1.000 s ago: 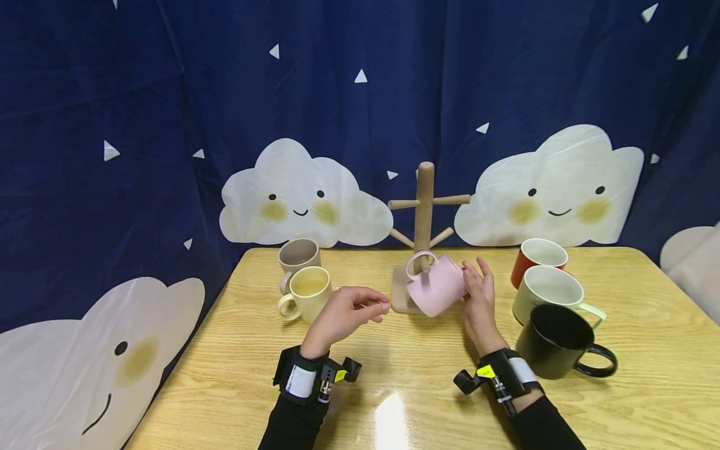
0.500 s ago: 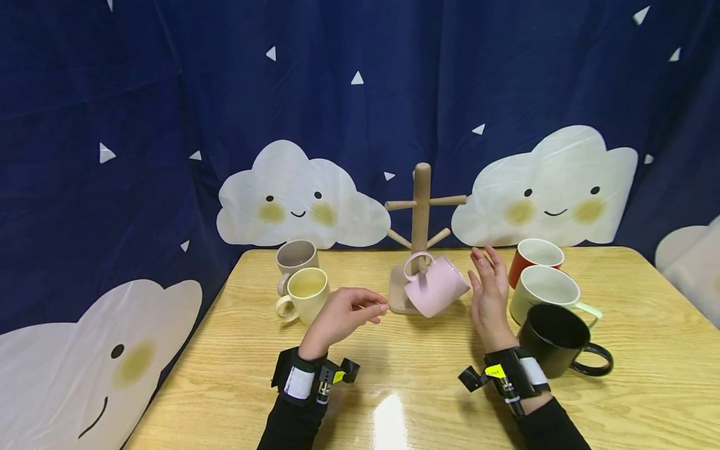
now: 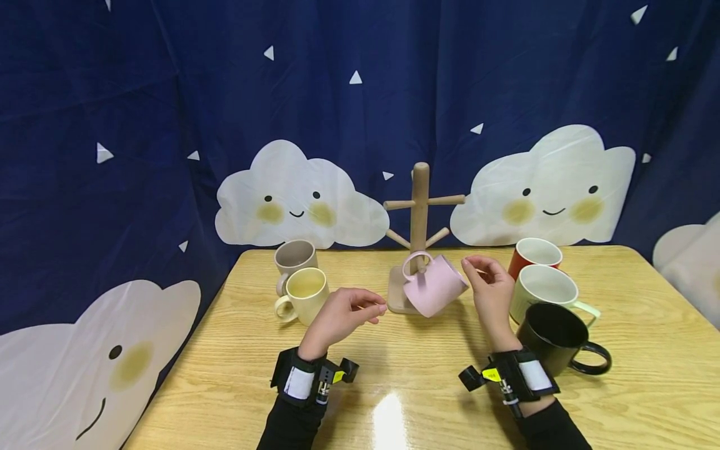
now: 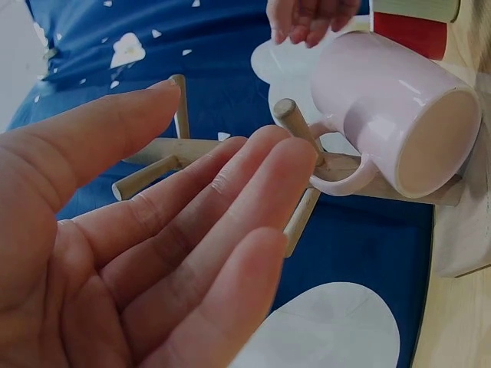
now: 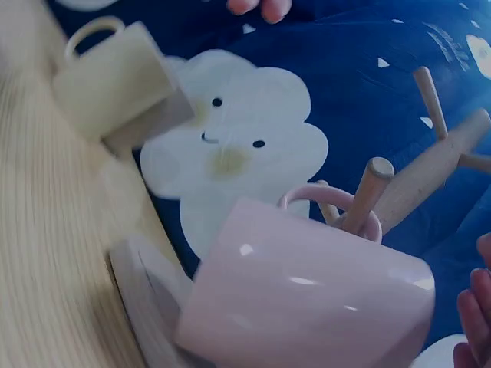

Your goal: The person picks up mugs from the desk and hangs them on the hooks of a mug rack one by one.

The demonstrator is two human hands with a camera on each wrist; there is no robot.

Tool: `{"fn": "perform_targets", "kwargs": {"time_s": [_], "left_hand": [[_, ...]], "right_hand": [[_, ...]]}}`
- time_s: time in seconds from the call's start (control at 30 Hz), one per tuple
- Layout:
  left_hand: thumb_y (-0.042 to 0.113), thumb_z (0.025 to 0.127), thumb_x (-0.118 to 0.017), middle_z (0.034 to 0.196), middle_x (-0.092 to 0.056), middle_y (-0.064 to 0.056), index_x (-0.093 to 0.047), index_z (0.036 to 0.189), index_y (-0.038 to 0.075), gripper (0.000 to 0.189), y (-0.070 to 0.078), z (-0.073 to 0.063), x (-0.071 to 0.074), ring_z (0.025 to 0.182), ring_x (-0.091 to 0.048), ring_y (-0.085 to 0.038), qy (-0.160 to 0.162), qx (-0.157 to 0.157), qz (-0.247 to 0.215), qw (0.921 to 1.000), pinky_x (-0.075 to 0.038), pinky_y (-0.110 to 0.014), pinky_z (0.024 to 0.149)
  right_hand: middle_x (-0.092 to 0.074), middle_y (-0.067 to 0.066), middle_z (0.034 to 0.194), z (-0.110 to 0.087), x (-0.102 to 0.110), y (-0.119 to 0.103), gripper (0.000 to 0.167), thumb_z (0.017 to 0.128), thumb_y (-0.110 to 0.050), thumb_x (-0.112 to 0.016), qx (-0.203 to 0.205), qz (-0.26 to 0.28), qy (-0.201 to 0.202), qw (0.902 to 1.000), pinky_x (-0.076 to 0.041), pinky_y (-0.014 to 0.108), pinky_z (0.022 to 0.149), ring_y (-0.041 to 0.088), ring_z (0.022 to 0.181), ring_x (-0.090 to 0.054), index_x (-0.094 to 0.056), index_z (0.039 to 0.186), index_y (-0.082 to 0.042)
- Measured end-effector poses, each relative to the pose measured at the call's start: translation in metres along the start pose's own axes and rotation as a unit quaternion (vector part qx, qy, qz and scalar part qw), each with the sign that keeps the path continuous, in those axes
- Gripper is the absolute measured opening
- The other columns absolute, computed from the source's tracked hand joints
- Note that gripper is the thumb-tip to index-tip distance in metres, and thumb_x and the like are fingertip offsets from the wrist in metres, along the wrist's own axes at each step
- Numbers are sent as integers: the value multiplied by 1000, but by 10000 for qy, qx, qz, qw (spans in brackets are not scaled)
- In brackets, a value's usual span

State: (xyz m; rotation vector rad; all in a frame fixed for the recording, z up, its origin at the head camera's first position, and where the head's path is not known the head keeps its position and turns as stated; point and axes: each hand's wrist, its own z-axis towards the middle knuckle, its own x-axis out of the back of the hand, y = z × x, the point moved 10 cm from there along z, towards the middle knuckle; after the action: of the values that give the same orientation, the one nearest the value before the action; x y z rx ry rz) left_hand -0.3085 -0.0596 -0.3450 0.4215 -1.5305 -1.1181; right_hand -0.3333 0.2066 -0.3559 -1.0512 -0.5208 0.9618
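Note:
A pink mug (image 3: 434, 287) hangs tilted by its handle on a low front peg of the wooden mug tree (image 3: 419, 219). In the left wrist view the peg passes through the pink mug's handle (image 4: 349, 180). My right hand (image 3: 490, 294) hovers just right of the mug, fingers loosely bent and holding nothing. To the left of the mug tree's base, my left hand (image 3: 344, 315) hangs over the table with relaxed fingers and a bare palm, close to the yellow mug (image 3: 306, 297).
Behind the yellow mug stands a taupe mug (image 3: 295, 256). Along the right side are a red mug (image 3: 537, 253), a pale green mug (image 3: 544, 290) and a black mug (image 3: 554, 340), handles pointing right. A dark blue curtain (image 3: 315, 94) hangs behind the table (image 3: 427, 400).
My right hand has drawn away from the pink mug to the right, and its raised fingers have since bent inward. The mug stays hanging on the peg. My left hand has kept its place.

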Motion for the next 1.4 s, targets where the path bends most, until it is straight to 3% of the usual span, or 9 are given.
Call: {"fn": "perform_targets", "kwargs": {"time_s": [0.1,0.23,0.3,0.77,0.93,1.1,1.23,1.33,1.4], "left_hand": [[29,87,-62,91,-69,-6,-70,98,9,25,0,0,0,74,-67,-15,0,11,32,10000,-51,-24,69],[29,88,-62,91,-69,-5,-70,99,9,25,0,0,0,73,-67,-13,1,14,64,10000,-51,-24,69],[29,88,-62,91,-69,-6,-70,99,8,25,0,1,0,72,-66,-13,0,5,70,10000,-51,-24,69],[28,88,-62,92,-69,-6,-70,98,8,23,0,2,-4,71,-65,-10,-49,-9,4,10000,-51,-24,67],[27,88,-62,92,-70,-5,-70,97,9,22,1,1,-2,71,-65,-11,16,-35,77,10000,-51,-23,66],[27,87,-62,89,-70,-5,-71,96,8,22,3,0,2,72,-65,-14,304,-118,717,9969,-50,-22,64],[29,86,-63,92,-70,-6,-71,97,7,25,2,0,3,79,-65,-17,441,-75,1305,9904,-50,-24,65],[31,86,-63,92,-70,-6,-71,97,8,27,1,0,1,81,-65,-18,385,-42,1460,9885,-50,-25,65],[32,85,-64,90,-70,-5,-71,96,8,27,1,0,0,80,-64,-17,333,-33,1513,9879,-49,-25,64]], "right_hand": [[-67,1,78,-3,-4,-24,15,77,-7,-72,1112,-1195,-176,9864,-42,23,74,10,79,-59,-67,86,4],[-66,17,80,-14,-16,-48,12,73,-5,-73,2375,-2401,-412,9403,-42,39,75,30,81,-58,-68,81,1],[-67,17,80,-17,-20,-52,11,72,-6,-73,2588,-2593,-580,9287,-42,41,75,34,80,-58,-68,81,0],[-67,17,81,-14,-31,-62,14,76,-11,-73,2523,-2891,-1044,9175,-46,44,69,34,81,-61,-67,83,0],[-67,15,80,3,-49,-110,12,77,-10,-72,2990,-2675,-1150,9088,-47,42,68,31,79,-62,-67,83,-1],[-66,15,80,29,-70,-171,10,77,-7,-71,3504,-2320,-1313,8979,-44,36,66,27,77,-60,-66,83,1],[-65,15,97,61,-98,-193,21,80,-10,-70,3257,-2199,-2015,8972,-47,37,77,26,89,-60,-67,98,0],[-60,13,120,85,-119,-183,37,83,-15,-67,2347,-2022,-3074,8998,-44,40,94,25,109,-56,-61,118,-5],[-54,11,131,95,-129,-168,43,87,-18,-64,1579,-1870,-3817,8913,-40,41,101,24,119,-52,-54,127,-7]]}}
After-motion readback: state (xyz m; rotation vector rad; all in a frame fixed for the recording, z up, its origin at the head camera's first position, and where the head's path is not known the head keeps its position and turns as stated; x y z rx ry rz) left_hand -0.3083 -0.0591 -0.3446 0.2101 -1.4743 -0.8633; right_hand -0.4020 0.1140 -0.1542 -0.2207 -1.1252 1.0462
